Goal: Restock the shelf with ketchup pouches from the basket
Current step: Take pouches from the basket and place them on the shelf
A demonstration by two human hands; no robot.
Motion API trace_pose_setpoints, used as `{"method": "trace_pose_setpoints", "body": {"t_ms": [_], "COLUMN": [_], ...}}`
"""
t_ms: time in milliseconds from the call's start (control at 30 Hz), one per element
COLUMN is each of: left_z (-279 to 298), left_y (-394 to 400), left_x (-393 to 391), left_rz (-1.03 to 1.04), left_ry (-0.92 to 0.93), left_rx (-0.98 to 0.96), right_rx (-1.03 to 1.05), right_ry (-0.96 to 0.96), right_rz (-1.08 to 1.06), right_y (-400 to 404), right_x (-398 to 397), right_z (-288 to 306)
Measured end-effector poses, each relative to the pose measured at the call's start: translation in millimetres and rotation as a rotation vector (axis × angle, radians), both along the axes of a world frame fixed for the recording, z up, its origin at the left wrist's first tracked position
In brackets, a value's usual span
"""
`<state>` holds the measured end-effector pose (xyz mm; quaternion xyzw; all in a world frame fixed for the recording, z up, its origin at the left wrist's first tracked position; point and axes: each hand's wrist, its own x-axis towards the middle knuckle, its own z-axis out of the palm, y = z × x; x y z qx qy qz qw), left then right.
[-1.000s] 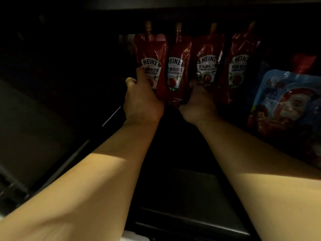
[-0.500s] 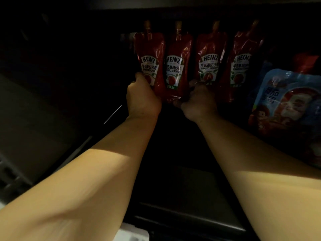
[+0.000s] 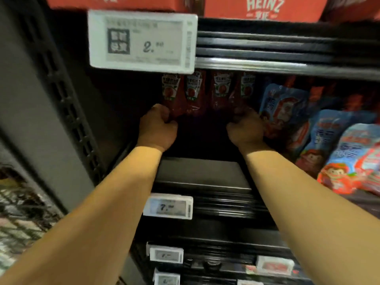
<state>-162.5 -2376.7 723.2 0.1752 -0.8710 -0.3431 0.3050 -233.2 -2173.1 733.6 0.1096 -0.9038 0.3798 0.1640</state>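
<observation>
left hand (image 3: 157, 128) grips the leftmost ketchup pouch (image 3: 171, 93) by its bottom; right hand (image 3: 245, 130) grips the rightmost pouch (image 3: 246, 89) likewise (four stand far back on the shelf (image 3: 197, 171), left of blue pouches (image 3: 287, 108)).

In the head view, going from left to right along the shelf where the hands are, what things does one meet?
Shelf upright → left hand on the leftmost ketchup pouch → right hand at the rightmost ketchup pouch → blue pouches.

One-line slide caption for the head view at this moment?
Left hand and right hand grip the outer ketchup pouches of a row standing at the shelf back, beside blue pouches.
</observation>
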Motion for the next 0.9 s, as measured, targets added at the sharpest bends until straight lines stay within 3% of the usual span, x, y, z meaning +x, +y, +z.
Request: {"method": "trace_pose_setpoints", "body": {"t_ms": [167,367,433,533,700,800,900], "left_z": [3,9,9,5,-39,-99,-179], "left_y": [11,24,25,29,53,65,75], "left_x": [2,25,46,99,220,276,319], "left_rz": [-0.047,-0.186,-0.265,-0.367,-0.380,-0.244,-0.170], "left_ry": [0.024,-0.048,-0.095,-0.060,0.217,0.225,-0.155], "left_rx": [0.050,0.069,0.072,0.072,0.001,-0.047,0.081], "right_rx": [-0.098,-0.104,-0.068,-0.189,-0.348,-0.288,-0.141], "right_ry": [-0.132,-0.030,0.006,0.055,0.124,-0.068,-0.458], "right_rz": [-0.170,-0.270,-0.215,-0.048,0.101,0.159,0.179], "right_y": [26,51,63,87,151,196,227], "right_x": [50,116,137,169,227,252,269], "right_z": [-4,-5,-7,-8,-52,-121,-205]}}
